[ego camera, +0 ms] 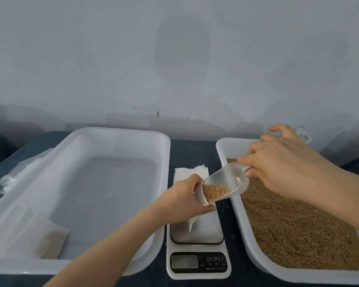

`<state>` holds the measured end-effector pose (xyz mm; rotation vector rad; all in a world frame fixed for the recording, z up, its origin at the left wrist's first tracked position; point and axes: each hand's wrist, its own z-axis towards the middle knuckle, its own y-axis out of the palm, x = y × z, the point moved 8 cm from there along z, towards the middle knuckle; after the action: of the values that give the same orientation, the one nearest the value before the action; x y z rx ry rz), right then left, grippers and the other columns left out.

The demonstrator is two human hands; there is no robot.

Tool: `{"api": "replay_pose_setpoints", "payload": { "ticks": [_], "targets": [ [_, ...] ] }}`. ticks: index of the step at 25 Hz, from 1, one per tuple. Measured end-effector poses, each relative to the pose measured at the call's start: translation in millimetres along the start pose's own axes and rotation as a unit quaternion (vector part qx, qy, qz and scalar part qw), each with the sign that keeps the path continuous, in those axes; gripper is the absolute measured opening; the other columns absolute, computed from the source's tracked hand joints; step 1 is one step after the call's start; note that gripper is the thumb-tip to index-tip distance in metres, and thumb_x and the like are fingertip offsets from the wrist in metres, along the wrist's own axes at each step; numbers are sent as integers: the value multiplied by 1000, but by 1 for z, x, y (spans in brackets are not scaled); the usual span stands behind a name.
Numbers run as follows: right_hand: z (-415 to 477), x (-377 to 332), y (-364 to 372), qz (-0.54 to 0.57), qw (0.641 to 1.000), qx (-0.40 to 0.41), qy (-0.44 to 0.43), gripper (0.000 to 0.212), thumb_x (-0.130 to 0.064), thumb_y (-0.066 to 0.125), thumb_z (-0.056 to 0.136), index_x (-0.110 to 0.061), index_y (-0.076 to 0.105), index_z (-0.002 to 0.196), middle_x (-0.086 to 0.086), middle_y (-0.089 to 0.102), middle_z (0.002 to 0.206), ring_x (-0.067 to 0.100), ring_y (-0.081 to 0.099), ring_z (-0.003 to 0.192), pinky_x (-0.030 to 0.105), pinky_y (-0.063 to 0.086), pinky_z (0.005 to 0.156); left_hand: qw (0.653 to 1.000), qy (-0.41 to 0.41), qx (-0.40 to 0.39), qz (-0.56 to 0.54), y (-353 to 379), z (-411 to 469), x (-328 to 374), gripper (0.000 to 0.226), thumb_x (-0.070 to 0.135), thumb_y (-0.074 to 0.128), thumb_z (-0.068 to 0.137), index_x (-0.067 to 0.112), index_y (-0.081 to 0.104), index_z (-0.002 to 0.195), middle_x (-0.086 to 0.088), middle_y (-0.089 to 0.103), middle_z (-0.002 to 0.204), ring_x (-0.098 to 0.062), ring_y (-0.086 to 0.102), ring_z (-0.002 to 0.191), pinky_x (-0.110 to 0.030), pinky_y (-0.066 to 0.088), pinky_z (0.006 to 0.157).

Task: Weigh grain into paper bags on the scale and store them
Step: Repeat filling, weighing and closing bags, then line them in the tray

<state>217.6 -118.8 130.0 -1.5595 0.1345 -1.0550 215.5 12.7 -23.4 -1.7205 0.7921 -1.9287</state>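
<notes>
Beside the tub, the left hand is gripping the bag open over the scale. The scoop, which the right hand is pinching by its handle, is tipping grain in. It should be pouring slowly, lip inside the mouth; tub and tray are leaving little room.

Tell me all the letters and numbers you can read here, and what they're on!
"M": on a button of the kitchen scale, on its black panel.
"T": on the button just right of it.
Power sign, a circle with a stroke: on the button left of "M".
Digits on the display: blurred, not readable.
Small print under the buttons: too small to read.
Nothing else shows writing.
</notes>
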Motion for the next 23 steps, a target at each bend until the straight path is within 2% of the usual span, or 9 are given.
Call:
{"api": "replay_pose_setpoints", "payload": {
  "ticks": [4,11,14,16,18,21,23],
  "targets": [
    [4,-5,-7,-21,1000,13,-11,19,-35,47,94,-37,61,106,-14,60,91,12,48,96,38,5,97,1000,-1,7,-7,-1,0,-1,53,59,72,70,42,38,107,18,55,111,-7,59,96,-18,54,78],
    [3,-12,-19,-39,998,39,-19,19,-26,53,89,-36,65,99,-13,55,84,14,48,88,38,5,96,1000,-7,21,-6,-4,-1,1,50,56,73,69,34,43,104,17,58,104,-8,60,95,-32,55,85],
    [1,-22,-23,-65,996,53,-26,20,-18,60,79,-34,69,87,-12,58,79,16,51,81,38,10,96,1000,-18,5,21,-1,-2,0,50,55,72,72,33,41,105,13,57,106,-11,59,93,-33,55,81],
    [-2,-25,-25,-75,993,85,-24,17,-13,72,64,-29,71,69,-8,59,66,19,54,69,39,20,94,998,-19,-6,53,1,-3,0,50,56,70,74,34,36,103,13,53,103,-10,57,87,-27,51,71],
    [-7,-27,-30,-67,991,117,-21,19,-7,76,55,-25,70,60,-5,58,58,22,55,63,40,25,92,998,-23,-9,63,1,-3,0,50,55,70,75,35,35,104,13,52,103,-12,56,87,-26,50,70],
    [-13,-13,-40,-58,987,151,5,21,-6,79,55,-20,70,67,-2,63,64,25,59,70,42,25,93,998,-32,-8,62,1,-3,-2,51,53,69,77,31,38,112,9,55,110,-16,58,91,-33,54,79],
    [-19,14,-46,-24,983,172,57,19,-13,80,62,-17,71,77,3,68,72,27,62,73,40,27,88,998,-28,-5,64,0,-3,-2,48,53,68,78,32,38,108,7,57,109,-16,58,87,-31,53,76]
  ]
}}
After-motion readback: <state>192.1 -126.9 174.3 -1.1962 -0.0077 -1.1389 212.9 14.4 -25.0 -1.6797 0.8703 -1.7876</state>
